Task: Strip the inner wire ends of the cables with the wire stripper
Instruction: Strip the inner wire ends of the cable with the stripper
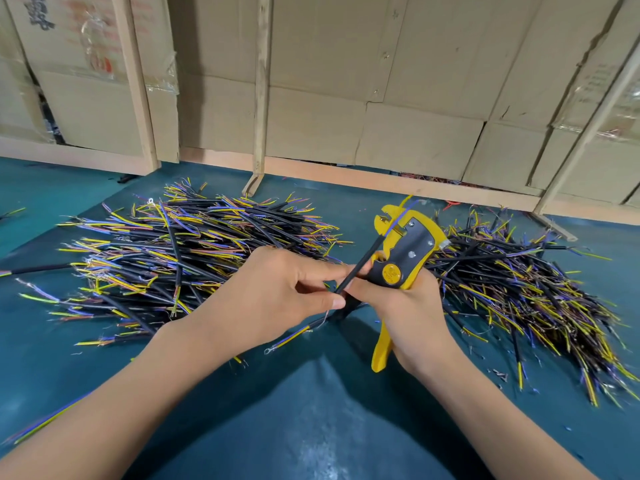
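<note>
My left hand pinches the black cable between thumb and fingertips, fingers curled round the sheath, so I can steer its far end up into the head of the wire stripper; I hold it low on the sheath, I judge, to keep my fingers away from the blades while the inner wires reach through. My right hand is wrapped round the yellow handles, fingers closed on them, tool upright and tilted away from me so I can see the wires enter; a blue and a yellow wire poke out past the top of the head. The 2 heaps lie either side on the green bench: the left pile near my left hand, the right pile just behind my right; which is finished stock I cannot tell, since both show coloured ends. Hidden: my right fingers cover most of the handles, so how far they are squeezed is unclear; whether the blades already bite the insulation is too small to make out; the right pile blurs toward the edge.
</note>
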Available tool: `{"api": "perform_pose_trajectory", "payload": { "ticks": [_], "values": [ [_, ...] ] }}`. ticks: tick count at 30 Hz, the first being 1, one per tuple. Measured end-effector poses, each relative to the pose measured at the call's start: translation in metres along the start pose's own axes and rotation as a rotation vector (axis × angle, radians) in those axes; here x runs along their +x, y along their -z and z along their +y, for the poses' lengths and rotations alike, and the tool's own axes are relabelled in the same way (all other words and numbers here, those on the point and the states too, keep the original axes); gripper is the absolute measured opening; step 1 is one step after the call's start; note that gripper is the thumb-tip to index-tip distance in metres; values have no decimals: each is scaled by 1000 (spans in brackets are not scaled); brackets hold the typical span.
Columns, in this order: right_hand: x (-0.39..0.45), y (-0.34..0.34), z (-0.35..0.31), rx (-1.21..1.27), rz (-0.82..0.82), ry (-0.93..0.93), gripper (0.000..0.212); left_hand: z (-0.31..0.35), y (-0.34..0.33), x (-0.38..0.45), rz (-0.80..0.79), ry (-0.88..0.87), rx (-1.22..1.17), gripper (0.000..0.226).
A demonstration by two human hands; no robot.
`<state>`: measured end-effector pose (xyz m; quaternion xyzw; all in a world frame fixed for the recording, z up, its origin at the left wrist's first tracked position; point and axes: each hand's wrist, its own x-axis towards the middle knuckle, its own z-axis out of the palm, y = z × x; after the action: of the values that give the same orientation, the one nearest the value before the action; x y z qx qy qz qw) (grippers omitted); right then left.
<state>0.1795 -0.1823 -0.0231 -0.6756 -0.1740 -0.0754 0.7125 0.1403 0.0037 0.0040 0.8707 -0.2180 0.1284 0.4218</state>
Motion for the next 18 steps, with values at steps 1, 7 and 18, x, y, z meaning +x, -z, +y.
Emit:
{"api": "perform_pose_trajectory", "payload": {
  "ticks": [1,7,18],
  "values": [
    [0,0,0,-8,-5,1,22,-1,0,0,5,-8,10,49],
    [1,0,0,42,-35,20,19,-4,-7,0,33,-36,35,54],
    [9,14,-23,477,-128,63,23,-14,9,-2,115,-71,430,33]
  ]
}}
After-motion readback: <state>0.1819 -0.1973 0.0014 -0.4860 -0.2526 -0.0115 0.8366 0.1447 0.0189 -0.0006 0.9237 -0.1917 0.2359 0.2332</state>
